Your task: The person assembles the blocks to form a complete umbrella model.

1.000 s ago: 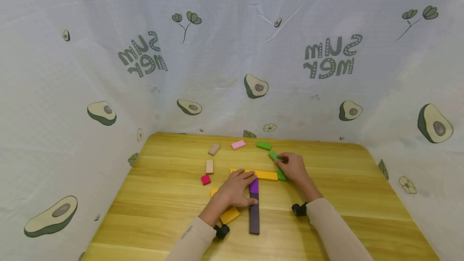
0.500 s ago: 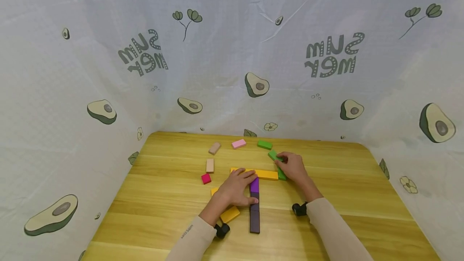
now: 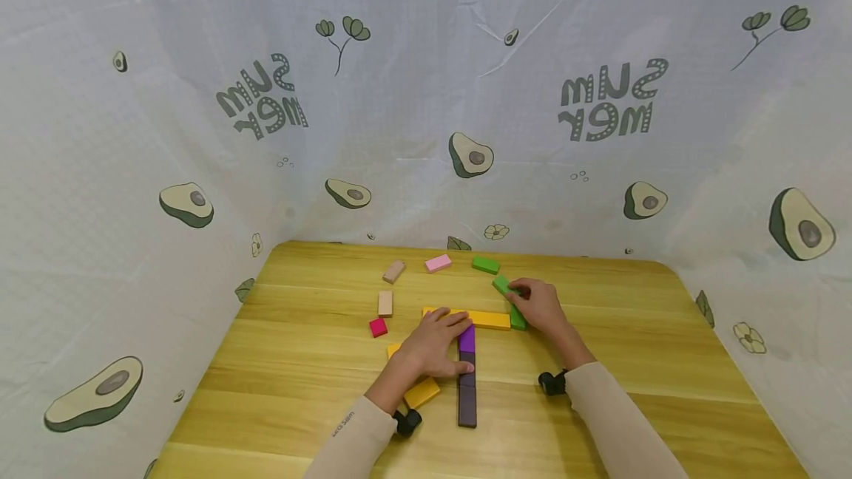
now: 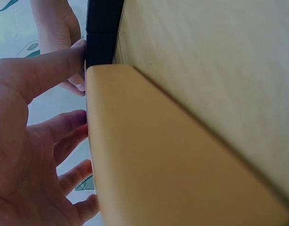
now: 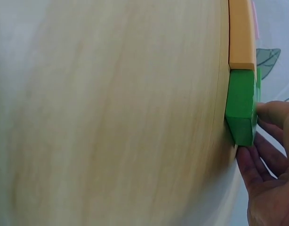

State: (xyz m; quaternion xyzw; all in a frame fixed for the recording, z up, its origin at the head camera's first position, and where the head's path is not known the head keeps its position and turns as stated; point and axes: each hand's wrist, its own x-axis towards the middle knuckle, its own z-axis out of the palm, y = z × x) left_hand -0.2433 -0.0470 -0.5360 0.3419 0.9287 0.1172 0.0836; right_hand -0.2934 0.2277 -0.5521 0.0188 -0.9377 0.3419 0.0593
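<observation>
My left hand [image 3: 433,346] lies spread over a line of blocks in the head view. Its fingertips rest on the yellow row [image 3: 491,320] and beside the purple block [image 3: 467,340], and its thumb touches the dark blocks [image 3: 467,405] below. At the row's right end stands a green block [image 3: 518,318]. A second green block [image 3: 501,284] slants away from it, and my right hand [image 3: 541,305] pinches this one between thumb and fingers. The right wrist view shows the right hand [image 5: 274,155] behind the nearer green block [image 5: 241,94]; its grip is partly hidden there.
Around the line lie a loose green block [image 3: 486,265], a pink block [image 3: 438,264], two tan blocks [image 3: 385,304] and a red cube [image 3: 378,327]. A yellow block [image 3: 422,393] lies by the left wrist, another partly under that arm. A printed curtain [image 3: 399,109] encloses the wooden table.
</observation>
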